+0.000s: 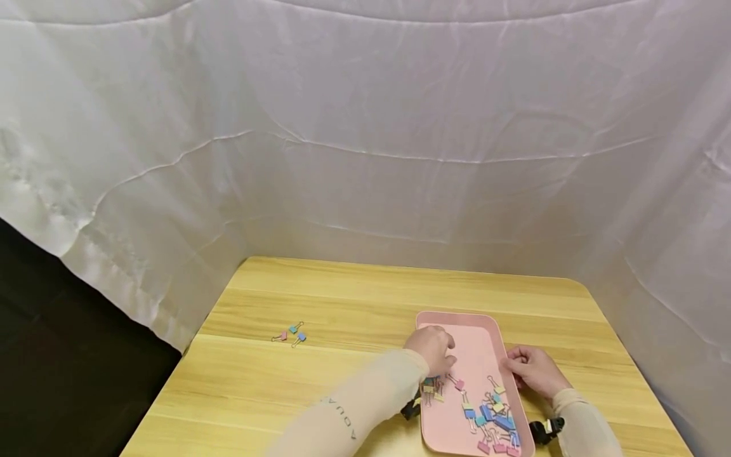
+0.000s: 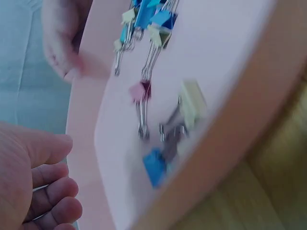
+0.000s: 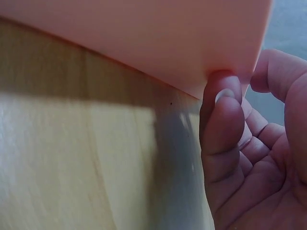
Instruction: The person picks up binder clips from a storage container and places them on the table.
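Observation:
A pink tray (image 1: 471,346) holds several small binder clips in pink, blue, teal and yellow. Most, among them a blue clip (image 1: 504,423), are heaped near its front right corner; a smaller cluster (image 1: 428,388) lies along the left wall. My left hand (image 1: 432,348) hovers above the tray's left side, fingers loosely bent. Nothing shows between the fingers of that hand (image 2: 29,177) in the left wrist view. On the opposite side, my right hand (image 1: 537,370) pinches the tray's right rim; the right wrist view shows fingertips (image 3: 225,120) against the outer wall.
Left of the tray, a pink clip (image 1: 283,336), a teal clip (image 1: 294,329) and a blue clip (image 1: 301,336) lie on the wooden table (image 1: 342,285). A pale curtain (image 1: 400,190) hangs behind the table and along its sides.

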Demonstrator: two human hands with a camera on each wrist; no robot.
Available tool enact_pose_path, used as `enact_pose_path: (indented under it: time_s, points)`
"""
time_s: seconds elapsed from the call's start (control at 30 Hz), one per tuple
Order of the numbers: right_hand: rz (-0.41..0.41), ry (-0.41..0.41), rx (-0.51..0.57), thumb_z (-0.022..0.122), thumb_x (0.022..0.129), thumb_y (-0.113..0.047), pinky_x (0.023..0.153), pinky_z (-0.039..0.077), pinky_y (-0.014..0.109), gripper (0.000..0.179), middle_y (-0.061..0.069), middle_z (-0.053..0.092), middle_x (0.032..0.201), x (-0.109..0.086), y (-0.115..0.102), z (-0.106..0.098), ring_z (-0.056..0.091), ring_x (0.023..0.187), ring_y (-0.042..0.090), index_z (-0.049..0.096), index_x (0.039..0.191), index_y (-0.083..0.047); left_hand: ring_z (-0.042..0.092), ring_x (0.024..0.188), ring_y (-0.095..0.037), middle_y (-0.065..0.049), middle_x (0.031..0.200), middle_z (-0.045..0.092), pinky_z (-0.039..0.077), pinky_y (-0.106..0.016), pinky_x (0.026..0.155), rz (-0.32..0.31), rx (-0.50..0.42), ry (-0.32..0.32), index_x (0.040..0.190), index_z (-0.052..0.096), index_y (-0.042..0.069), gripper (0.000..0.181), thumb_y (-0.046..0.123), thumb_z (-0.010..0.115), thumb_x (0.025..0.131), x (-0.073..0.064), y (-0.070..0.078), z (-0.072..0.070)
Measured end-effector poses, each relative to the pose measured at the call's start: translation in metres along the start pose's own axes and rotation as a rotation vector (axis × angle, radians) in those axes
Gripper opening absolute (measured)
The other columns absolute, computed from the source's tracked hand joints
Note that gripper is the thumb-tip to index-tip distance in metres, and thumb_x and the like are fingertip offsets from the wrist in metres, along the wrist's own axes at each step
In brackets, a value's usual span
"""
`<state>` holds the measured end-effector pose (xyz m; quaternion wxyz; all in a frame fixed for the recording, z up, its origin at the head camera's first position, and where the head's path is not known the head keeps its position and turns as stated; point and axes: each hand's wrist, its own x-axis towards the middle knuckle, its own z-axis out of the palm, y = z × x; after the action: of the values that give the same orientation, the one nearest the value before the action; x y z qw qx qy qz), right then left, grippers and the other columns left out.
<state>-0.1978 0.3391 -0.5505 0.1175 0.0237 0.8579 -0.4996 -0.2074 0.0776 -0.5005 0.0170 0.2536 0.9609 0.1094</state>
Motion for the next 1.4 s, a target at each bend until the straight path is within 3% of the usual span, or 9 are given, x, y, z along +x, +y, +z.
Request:
enact_pose_path:
  time_s: [0.27, 0.47, 0.57, 0.7, 0.9, 1.4]
  points:
    - [0.029, 0.004, 0.016, 0.064, 0.093, -0.016, 0.052, 0.048, 0.029, 0.024, 0.007, 0.055, 0.069, -0.003, 0.001, 0.001, 0.053, 0.059, 0.017, 0.059, 0.100, 0.007, 0.057, 0.098, 0.002, 0.019, 0.100, 0.063, 0.044, -0.015, 0.087, 0.055, 0.063, -0.097, 0.104, 0.073, 0.031, 0.022, 0.039, 0.073, 0.083, 0.008, 0.028, 0.017]
    - [0.023, 0.003, 0.015, 0.065, 0.092, -0.016, 0.052, 0.047, 0.029, 0.024, 0.006, 0.055, 0.068, -0.003, 0.001, 0.003, 0.053, 0.058, 0.017, 0.060, 0.099, 0.006, 0.056, 0.094, 0.003, 0.021, 0.095, 0.062, 0.043, -0.014, 0.085, 0.066, 0.100, -0.172, 0.095, 0.071, 0.033, 0.026, 0.045, 0.081, 0.074, 0.009, 0.034, 0.032]
    - [0.013, 0.002, 0.021, 0.065, 0.091, -0.015, 0.051, 0.047, 0.028, 0.023, 0.006, 0.055, 0.067, -0.003, 0.002, 0.003, 0.052, 0.057, 0.016, 0.060, 0.098, 0.006, 0.055, 0.091, 0.003, 0.022, 0.090, 0.060, 0.043, -0.014, 0.086, 0.063, 0.104, -0.194, 0.088, 0.070, 0.034, 0.020, 0.045, 0.081, 0.074, 0.010, 0.036, 0.036]
    - [0.010, -0.001, 0.022, 0.066, 0.091, -0.015, 0.051, 0.047, 0.028, 0.023, 0.006, 0.055, 0.067, -0.003, 0.002, 0.003, 0.052, 0.057, 0.016, 0.060, 0.098, 0.006, 0.052, 0.086, 0.004, 0.021, 0.083, 0.056, 0.042, -0.014, 0.083, 0.063, 0.096, -0.219, 0.079, 0.067, 0.034, 0.015, 0.043, 0.079, 0.077, 0.009, 0.039, 0.036]
    - [0.036, 0.008, -0.003, 0.065, 0.092, -0.017, 0.052, 0.047, 0.028, 0.024, 0.005, 0.055, 0.068, -0.004, 0.002, 0.002, 0.053, 0.059, 0.017, 0.060, 0.099, 0.005, 0.050, 0.078, 0.003, 0.021, 0.077, 0.054, 0.042, -0.014, 0.076, 0.082, 0.091, -0.224, 0.072, 0.063, 0.032, 0.021, 0.046, 0.077, 0.078, 0.007, 0.040, 0.034]
    - [0.013, 0.016, -0.012, 0.065, 0.092, -0.016, 0.050, 0.047, 0.028, 0.024, 0.006, 0.055, 0.069, 0.001, 0.001, 0.000, 0.052, 0.057, 0.017, 0.059, 0.100, 0.006, 0.048, 0.076, 0.002, 0.019, 0.074, 0.052, 0.042, -0.015, 0.073, 0.093, 0.098, -0.231, 0.070, 0.061, 0.030, 0.024, 0.042, 0.080, 0.076, 0.006, 0.035, 0.025]
